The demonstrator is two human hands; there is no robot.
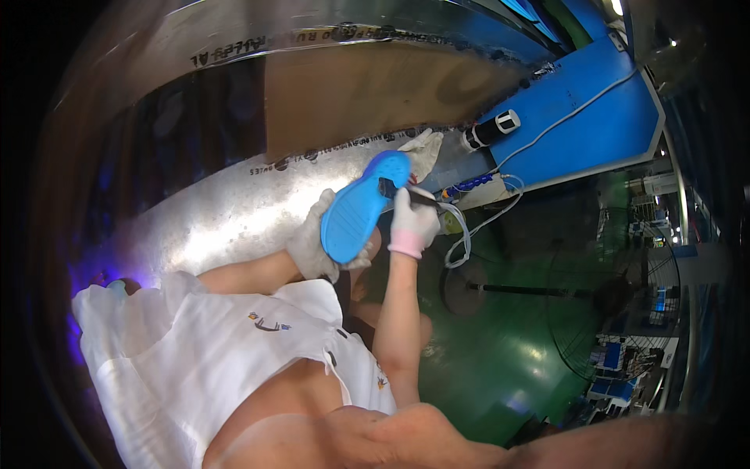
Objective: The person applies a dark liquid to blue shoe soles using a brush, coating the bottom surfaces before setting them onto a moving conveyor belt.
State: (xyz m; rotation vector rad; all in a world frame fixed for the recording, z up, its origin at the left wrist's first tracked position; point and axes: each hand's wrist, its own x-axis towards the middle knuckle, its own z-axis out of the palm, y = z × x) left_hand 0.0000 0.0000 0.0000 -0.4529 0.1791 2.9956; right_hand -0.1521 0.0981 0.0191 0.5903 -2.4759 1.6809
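Note:
My left hand (311,241), in a pale glove, grips the edge of a bright blue shoe sole (351,220) and tilts it up above the metal bench. The sole's ridged forepart is towards me, and its narrower end points away. My right hand (415,221), in a white glove with a pink cuff, is closed around the dark handle of a brush-like tool (388,187). The tool's black head lies against the sole's surface near the narrow middle. Whether it has bristles is too small to tell. Pale tubing (462,234) hangs just beside the right hand.
A shiny metal bench (211,211) runs behind the sole, with a brown board (375,98) beyond. A whitish crumpled glove or cloth (424,153) and a black-and-white cylinder (492,130) lie near a blue panel (574,109) crossed by a cable. A caged fan (613,301) stands right.

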